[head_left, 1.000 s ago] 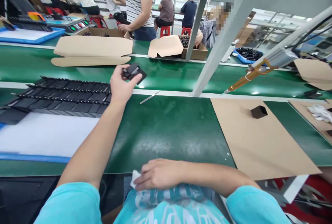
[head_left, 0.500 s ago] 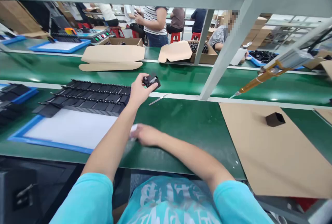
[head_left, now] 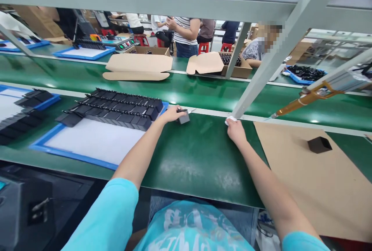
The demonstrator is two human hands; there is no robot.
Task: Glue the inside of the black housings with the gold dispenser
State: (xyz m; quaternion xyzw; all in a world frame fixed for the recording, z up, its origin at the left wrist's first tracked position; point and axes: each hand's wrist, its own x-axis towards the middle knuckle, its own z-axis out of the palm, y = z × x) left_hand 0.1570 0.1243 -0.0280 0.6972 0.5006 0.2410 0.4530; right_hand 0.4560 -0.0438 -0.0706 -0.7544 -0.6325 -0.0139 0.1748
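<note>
My left hand is closed on a small black box-shaped part, low over the green bench top. Behind that part lies a thin metal blade-like tool, partly hidden. Against the foot of the grey post, my right hand presses a small crumpled white cloth to the bench. To the left, rows of similar black box-shaped parts stand in a blue-rimmed tray with a white lining.
A cardboard sheet on the right carries one open black box shell. Above it hangs an orange dispenser-like tool. A grey post slants up from the bench. Another tray sits far left. Several people work behind the green belt.
My left hand has lowered the black part from above the bench edge to near the bench. My right hand has swept the white cloth away from me and to the right.
</note>
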